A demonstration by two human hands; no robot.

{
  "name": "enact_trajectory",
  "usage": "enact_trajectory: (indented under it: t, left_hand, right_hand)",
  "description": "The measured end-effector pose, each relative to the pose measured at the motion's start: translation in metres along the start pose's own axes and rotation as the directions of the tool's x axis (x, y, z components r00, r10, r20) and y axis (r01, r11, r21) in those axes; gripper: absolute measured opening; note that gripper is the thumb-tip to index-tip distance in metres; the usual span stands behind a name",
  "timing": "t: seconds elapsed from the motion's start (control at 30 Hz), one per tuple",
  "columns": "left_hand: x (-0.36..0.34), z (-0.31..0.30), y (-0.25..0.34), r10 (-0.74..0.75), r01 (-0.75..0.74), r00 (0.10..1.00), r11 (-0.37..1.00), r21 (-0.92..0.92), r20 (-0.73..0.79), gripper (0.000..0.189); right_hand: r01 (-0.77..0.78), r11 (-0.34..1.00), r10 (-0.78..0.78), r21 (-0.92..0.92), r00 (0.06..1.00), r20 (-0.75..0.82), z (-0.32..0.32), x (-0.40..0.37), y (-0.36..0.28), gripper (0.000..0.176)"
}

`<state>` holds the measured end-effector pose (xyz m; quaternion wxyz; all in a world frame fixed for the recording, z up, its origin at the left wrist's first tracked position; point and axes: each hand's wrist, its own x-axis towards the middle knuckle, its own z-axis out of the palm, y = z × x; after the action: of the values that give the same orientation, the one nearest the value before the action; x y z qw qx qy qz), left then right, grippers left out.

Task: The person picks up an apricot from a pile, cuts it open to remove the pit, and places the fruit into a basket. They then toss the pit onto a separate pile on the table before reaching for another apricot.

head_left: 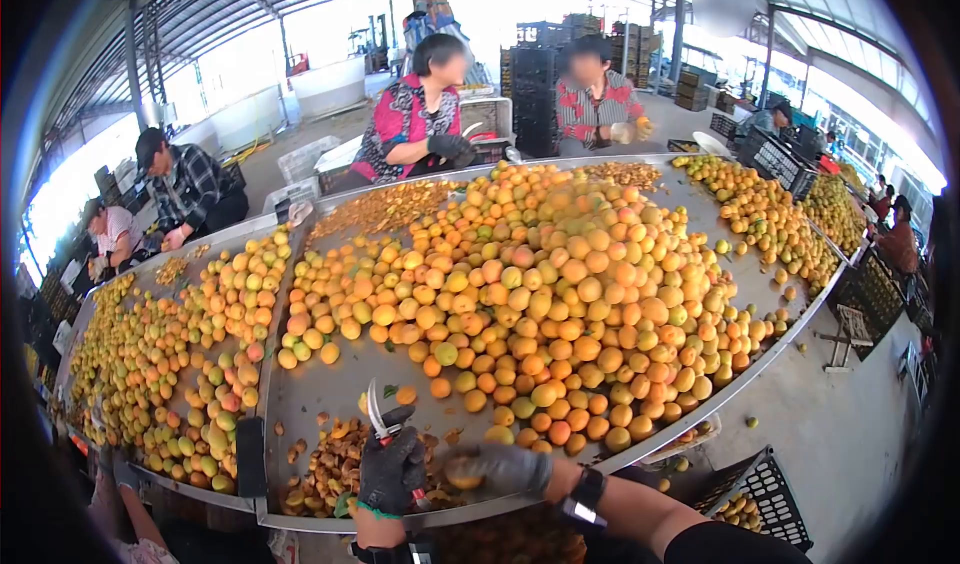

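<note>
My left hand (392, 472), in a dark glove with a green cuff, is closed round a curved knife (374, 412). The blade points up and away from me; a bit of red handle shows below the fist. To its right, my right hand (500, 468), also gloved, is smeared by motion, with an apricot (464, 481) at its fingertips. Both hands are over the near edge of a metal sorting table (345, 362). Beneath and beside them lies a heap of split apricot pieces (335, 459). A large pile of whole apricots (590, 294) rises beyond.
A metal divider (272, 349) separates off more apricots (190, 364) on the left. Several people work around the table, two of them (425, 114) (600, 104) opposite me. A black crate (755, 499) with apricots stands on the floor at right. Stacked crates (535, 84) rise behind.
</note>
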<state>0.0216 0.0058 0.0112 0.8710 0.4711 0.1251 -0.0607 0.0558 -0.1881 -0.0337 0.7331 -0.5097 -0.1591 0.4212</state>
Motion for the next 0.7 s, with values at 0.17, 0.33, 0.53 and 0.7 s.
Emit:
enact_trajectory:
  t: [0.17,0.33,0.53,0.7]
  left_hand:
    - [-0.003,0.008,-0.013,0.045,-0.041,0.992,0.999,-0.031,0.115,0.041]
    - [-0.003,0.005,-0.017,0.069,-0.011,0.976,0.963,-0.268,0.204,0.046]
    - [0.007,0.018,-0.03,0.205,-0.194,0.973,0.975,-0.104,0.103,0.056]
    - [0.014,0.025,-0.04,0.248,-0.247,0.969,0.969,-0.02,0.022,0.057]
  right_hand:
    - [0.236,0.895,-0.185,-0.379,0.968,0.168,0.005,-0.005,0.045,0.037]
    - [-0.248,0.937,0.19,0.245,0.952,0.239,0.019,-0.002,0.02,0.032]
    - [0.172,0.859,-0.169,-0.481,0.984,0.049,0.015,0.004,0.038,0.029]
    - [0.191,0.411,-0.493,-0.891,0.869,-0.041,0.011,0.002,0.027,0.029]
